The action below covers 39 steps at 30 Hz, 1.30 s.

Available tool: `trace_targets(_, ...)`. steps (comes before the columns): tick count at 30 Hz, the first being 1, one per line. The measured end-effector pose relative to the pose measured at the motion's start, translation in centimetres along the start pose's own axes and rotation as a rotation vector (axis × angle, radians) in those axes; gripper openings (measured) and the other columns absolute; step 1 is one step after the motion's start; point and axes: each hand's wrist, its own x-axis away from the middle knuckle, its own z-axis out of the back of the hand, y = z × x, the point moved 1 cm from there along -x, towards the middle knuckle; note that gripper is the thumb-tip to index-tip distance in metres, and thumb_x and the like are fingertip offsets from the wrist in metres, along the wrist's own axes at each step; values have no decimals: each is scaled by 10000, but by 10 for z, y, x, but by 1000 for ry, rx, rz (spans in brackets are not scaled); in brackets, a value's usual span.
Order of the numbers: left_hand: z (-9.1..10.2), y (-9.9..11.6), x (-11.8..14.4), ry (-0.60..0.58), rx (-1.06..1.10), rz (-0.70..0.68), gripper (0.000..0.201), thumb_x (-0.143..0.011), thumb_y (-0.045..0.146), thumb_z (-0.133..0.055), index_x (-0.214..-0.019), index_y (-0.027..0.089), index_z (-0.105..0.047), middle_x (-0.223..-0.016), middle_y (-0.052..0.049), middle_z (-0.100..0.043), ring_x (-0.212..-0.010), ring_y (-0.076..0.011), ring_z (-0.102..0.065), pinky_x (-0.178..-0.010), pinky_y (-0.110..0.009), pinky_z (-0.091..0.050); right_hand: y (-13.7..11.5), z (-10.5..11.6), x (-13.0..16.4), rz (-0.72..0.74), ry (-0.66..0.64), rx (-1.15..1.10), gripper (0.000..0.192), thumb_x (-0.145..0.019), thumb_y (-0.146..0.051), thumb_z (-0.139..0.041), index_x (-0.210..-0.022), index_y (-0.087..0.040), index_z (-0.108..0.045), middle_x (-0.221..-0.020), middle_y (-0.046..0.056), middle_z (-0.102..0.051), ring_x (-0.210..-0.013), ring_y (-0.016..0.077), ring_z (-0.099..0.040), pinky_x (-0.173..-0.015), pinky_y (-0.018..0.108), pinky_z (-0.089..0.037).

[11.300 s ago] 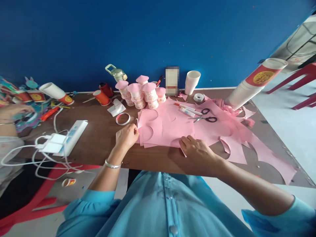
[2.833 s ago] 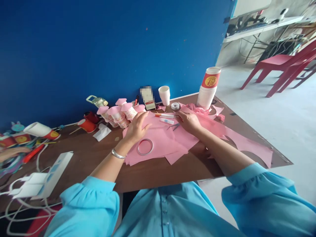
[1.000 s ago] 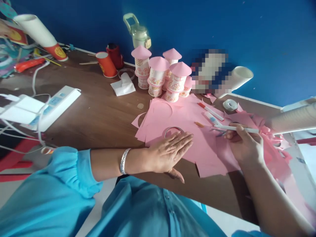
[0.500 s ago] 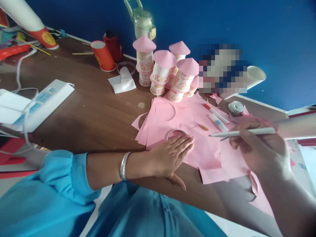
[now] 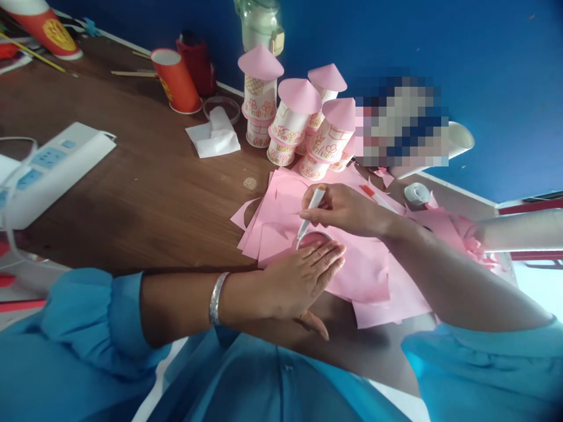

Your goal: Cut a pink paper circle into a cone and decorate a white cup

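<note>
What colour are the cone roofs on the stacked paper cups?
Pink, matching the paper sheets; the cone roofs show clearly in the head view.

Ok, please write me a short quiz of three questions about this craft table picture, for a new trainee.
1. True or false: the left hand lies flat on the pink paper, over part of the ring.
2. What does the right hand hold? A) scissors B) a pen C) a cup
3. Fill in: the pen's tip points down at the edge of the ____.

Key
1. True.
2. B: the fingers grip a pen; no scissors show.
3. Ring; whether the tip touches it or the paper, I cannot tell.
</note>
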Motion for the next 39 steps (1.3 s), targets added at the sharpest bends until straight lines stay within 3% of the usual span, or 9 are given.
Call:
trace_targets(7, -8, -3, 2, 45, 90, -17, 1333, -805, 930, -473, -1619, -87, -193, -1704, -353, -247, -1641, -401, -214, -1340, -510, -212, 6, -4, -15, 1, -129, 96, 183, -897, -319, -670, -788, -187, -604, -723, -14, -648, -679, 138, -577, -675, 287, -423)
trace_targets(15, -12, -5, 3, 19, 83, -22, 1374, -772, 960, -473, -1621, -81, -188, -1699, -360, -255, -1640, -417, -205, -1338, -534, -191, 10, -1, -18, 0, -114, 128, 172, -919, -273, -671, -789, -187, -596, -691, -24, -656, -645, 128, -573, -640, 271, -415)
trace_targets(20, -9, -5, 3, -29, 62, -23, 1349, -788, 942, -490, -1628, -67, -180, -1704, -355, -245, -1646, -408, -191, -1328, -539, -212, 20, 10, -8, -37, -13, 49, 170, -908, -277, -686, -789, -188, -602, -673, -25, -652, -618, 121, -611, -593, 247, -451)
trace_targets(27, -5, -6, 1, -65, 43, -38, 1244, -862, 853, -546, -1608, -85, -214, -1689, -368, -270, -1644, -416, -185, -1329, -541, -192, 40, 19, 24, -113, 218, -89, 295, -829, -431, -802, -810, -189, -634, -678, -19, -638, -581, 112, -584, -534, 239, -485)
trace_targets(32, -3, -10, 1, -91, 69, -42, 1252, -837, 826, -621, -1627, -40, -180, -1692, -370, -262, -1642, -424, -185, -1318, -565, -206, 55, 13, 50, -147, 364, -193, 353, -822, -481, -815, -814, -184, -623, -659, -8, -646, -566, 115, -576, -507, 242, -455)
trace_targets(39, 2, -13, 3, -16, 128, -49, 1399, -711, 799, -751, -1674, 57, -59, -1668, -372, -319, -1615, -462, -249, -1267, -647, -328, 63, -2, 72, -144, 509, -259, 408, -820, -538, -817, -815, -179, -623, -667, 7, -668, -573, 122, -586, -503, 248, -436)
